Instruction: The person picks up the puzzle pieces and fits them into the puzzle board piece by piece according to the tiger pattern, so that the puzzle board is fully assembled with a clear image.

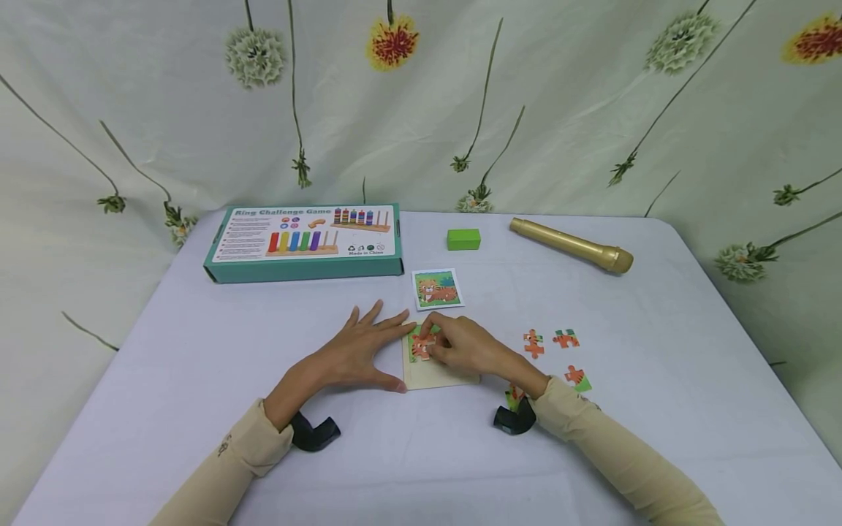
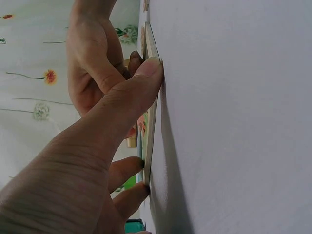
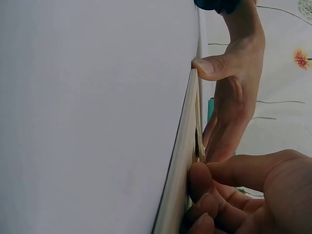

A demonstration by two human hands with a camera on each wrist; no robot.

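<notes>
A pale wooden puzzle board [image 1: 439, 377] lies in front of me, with tiger-patterned jigsaw pieces [image 1: 419, 346] in its upper left part. My left hand [image 1: 358, 352] is spread at the board's left side, its thumb at the near corner and fingertips along the far edge. Over the board, my right hand [image 1: 464, 345] pinches a jigsaw piece between thumb and forefinger; those fingers hide most of it. In the right wrist view, a thin piece edge [image 3: 199, 129] stands slightly tilted above the board [image 3: 181, 146].
A tiger picture card [image 1: 438, 289] lies just beyond the board. Several loose jigsaw pieces [image 1: 533, 343] are scattered to the right, one partly behind my right wrist. Farther back are a green ring-game box [image 1: 302, 272], a green block [image 1: 463, 239] and a gold microphone [image 1: 569, 244].
</notes>
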